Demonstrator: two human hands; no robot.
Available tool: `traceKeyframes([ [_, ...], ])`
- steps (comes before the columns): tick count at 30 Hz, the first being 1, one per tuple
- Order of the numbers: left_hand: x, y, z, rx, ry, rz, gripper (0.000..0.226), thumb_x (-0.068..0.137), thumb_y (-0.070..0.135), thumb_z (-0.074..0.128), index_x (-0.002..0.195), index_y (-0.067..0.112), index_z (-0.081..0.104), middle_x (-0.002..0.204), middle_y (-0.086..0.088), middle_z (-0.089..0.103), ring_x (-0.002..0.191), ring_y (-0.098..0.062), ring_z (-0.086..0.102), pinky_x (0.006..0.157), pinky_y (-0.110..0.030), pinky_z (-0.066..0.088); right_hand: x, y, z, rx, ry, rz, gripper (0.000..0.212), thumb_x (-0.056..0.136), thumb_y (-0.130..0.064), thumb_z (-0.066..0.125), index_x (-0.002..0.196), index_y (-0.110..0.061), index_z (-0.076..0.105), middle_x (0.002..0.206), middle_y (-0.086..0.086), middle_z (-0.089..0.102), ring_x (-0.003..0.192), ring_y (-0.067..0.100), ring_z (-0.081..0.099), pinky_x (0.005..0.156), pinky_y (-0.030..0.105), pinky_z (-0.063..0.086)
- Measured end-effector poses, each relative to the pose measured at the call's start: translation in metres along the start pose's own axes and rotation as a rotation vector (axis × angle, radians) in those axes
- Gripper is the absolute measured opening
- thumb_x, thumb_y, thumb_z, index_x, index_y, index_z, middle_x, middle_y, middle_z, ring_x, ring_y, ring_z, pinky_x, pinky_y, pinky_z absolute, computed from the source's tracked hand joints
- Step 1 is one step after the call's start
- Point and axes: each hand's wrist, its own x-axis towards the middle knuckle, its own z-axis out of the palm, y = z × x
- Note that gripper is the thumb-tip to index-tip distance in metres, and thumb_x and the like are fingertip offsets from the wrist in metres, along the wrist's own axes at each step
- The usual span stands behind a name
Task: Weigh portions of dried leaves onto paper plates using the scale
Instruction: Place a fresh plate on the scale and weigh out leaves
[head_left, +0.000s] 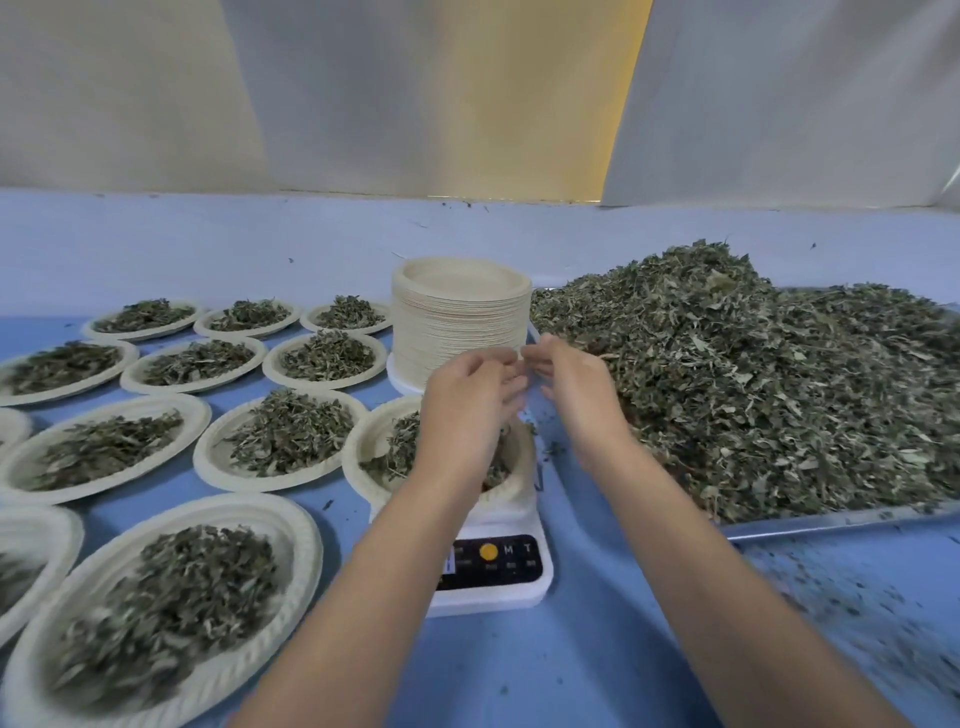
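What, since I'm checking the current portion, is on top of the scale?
A paper plate of dried leaves sits on the scale. The left hand and forearm cover much of the plate, so the full portion cannot be seen.

The desk (597, 670) is covered with a blue sheet. On its left half, paper plates (306, 540) are laid out in rows, each heaped with dried leaves (291, 436); some are cut off by the left edge of the view. Towards the middle, a tall stack (460, 322) of empty plates is set on a white round base (402, 383). In front of it a white scale (491, 566) is placed, its dark panel turned to the near edge. Just beside the scale, on the right, a metal tray (831, 522) is set and piled high with leaves. Crumbs (852, 587) are scattered on the sheet in front of the tray.
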Motion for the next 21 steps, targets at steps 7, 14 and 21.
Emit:
traceKeyframes([
  [7, 0.001, 0.005, -0.075, 0.235, 0.386, 0.192, 0.03, 0.096, 0.01, 0.039, 0.109, 0.024, 0.062, 0.06, 0.024, 0.063, 0.039, 0.006, 0.046, 0.039, -0.007, 0.035, -0.004, 0.001, 0.027, -0.054, -0.017, 0.086, 0.036, 0.091, -0.02, 0.051, 0.1, 0.014, 0.058, 0.103, 0.033, 0.056, 0.097, 0.047, 0.052, 0.075, 0.045, 0.046],
  [14, 0.005, -0.012, -0.09, 0.252, 0.447, 0.048, 0.037, 0.096, 0.011, 0.038, 0.125, 0.021, 0.058, 0.079, 0.021, 0.053, 0.047, 0.016, 0.048, 0.05, -0.012, 0.033, -0.009, 0.009, 0.033, -0.052, -0.002, 0.044, 0.036, 0.093, -0.015, 0.047, 0.114, 0.013, 0.053, 0.122, 0.033, 0.049, 0.116, 0.045, 0.045, 0.098, 0.063, 0.036],
  [21, 0.008, -0.021, -0.085, 0.238, 0.441, 0.033, 0.04, 0.093, 0.003, 0.039, 0.128, 0.015, 0.054, 0.097, 0.011, 0.059, 0.045, 0.02, 0.047, 0.037, 0.0, 0.032, -0.006, 0.017, 0.034, 0.075, 0.02, 0.07, 0.027, 0.092, -0.009, 0.049, 0.11, -0.007, 0.068, 0.116, 0.006, 0.067, 0.111, 0.02, 0.059, 0.105, 0.04, 0.042],
])
